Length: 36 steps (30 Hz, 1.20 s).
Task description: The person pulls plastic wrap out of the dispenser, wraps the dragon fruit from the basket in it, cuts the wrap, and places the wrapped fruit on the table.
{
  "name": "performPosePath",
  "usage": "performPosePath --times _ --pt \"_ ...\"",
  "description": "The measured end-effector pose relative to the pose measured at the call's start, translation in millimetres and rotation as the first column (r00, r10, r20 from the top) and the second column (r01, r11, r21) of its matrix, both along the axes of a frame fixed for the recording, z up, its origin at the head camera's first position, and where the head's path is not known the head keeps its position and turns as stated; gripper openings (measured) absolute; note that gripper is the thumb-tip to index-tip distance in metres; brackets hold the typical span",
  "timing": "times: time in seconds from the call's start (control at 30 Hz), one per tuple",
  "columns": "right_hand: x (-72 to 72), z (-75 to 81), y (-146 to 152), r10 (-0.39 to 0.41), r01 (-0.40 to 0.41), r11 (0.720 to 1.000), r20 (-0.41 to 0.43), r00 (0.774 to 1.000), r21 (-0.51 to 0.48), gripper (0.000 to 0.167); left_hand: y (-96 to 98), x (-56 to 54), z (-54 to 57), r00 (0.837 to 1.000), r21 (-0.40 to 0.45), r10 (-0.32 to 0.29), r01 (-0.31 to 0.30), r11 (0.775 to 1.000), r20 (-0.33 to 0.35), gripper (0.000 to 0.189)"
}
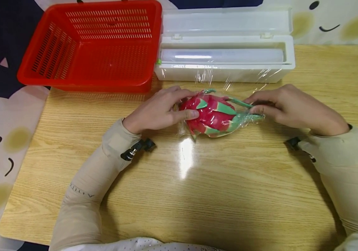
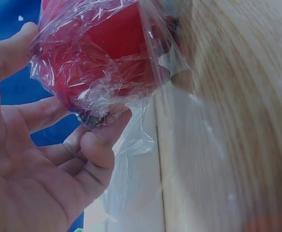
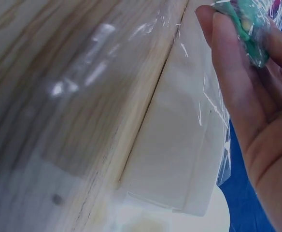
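The left hand [image 1: 160,109] gripped the rounded end of a glossy red dragon fruit [image 1: 213,116], and the right hand [image 1: 287,108] pinched its green leaf tips through cling film [image 2: 107,72]; the fruit lay between them over the wood-grained tabletop [image 1: 197,198]. Only the left wrist view showed its dark, bristly tip under crinkles. The head view alone revealed the roll [image 1: 222,55] inside the white box [image 1: 222,73], beside a slotted red plastic basket [image 1: 103,85].

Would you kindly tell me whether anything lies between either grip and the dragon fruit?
Clear film does: it covers the dragon fruit, both at the left grip and at the green tips in the right grip.
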State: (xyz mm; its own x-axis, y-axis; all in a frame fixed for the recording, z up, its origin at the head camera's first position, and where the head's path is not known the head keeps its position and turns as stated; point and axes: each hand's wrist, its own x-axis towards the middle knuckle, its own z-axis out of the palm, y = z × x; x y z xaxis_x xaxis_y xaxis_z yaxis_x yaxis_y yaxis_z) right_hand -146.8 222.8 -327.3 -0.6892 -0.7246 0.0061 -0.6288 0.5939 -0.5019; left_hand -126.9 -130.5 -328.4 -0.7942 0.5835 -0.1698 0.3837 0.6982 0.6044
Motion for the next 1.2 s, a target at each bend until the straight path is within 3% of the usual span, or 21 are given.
performPosePath --times 0.4,0.63,0.87,1.2 --pt "0.0 0.3 -0.6 -0.018 0.017 1.0 0.06 0.998 0.024 0.026 0.3 0.3 -1.2 1.0 0.016 0.001 -0.001 1.0 0.012 0.063" --pt "-0.6 -2.8 -0.6 -0.031 0.03 0.999 0.055 0.998 0.026 0.025 2.4 2.0 -1.9 1.0 0.014 -0.001 0.002 1.0 -0.031 0.065" --pt "-0.6 0.3 4.5 -0.082 0.074 0.994 0.106 0.991 0.082 0.032 3.7 3.7 -3.0 0.999 0.03 -0.005 0.006 1.0 -0.045 0.068" --pt "-6.1 5.0 16.8 -0.055 0.056 0.997 -0.003 0.998 0.05 0.043 2.0 3.1 -4.4 0.999 0.044 -0.007 0.009 0.999 -0.045 0.067"
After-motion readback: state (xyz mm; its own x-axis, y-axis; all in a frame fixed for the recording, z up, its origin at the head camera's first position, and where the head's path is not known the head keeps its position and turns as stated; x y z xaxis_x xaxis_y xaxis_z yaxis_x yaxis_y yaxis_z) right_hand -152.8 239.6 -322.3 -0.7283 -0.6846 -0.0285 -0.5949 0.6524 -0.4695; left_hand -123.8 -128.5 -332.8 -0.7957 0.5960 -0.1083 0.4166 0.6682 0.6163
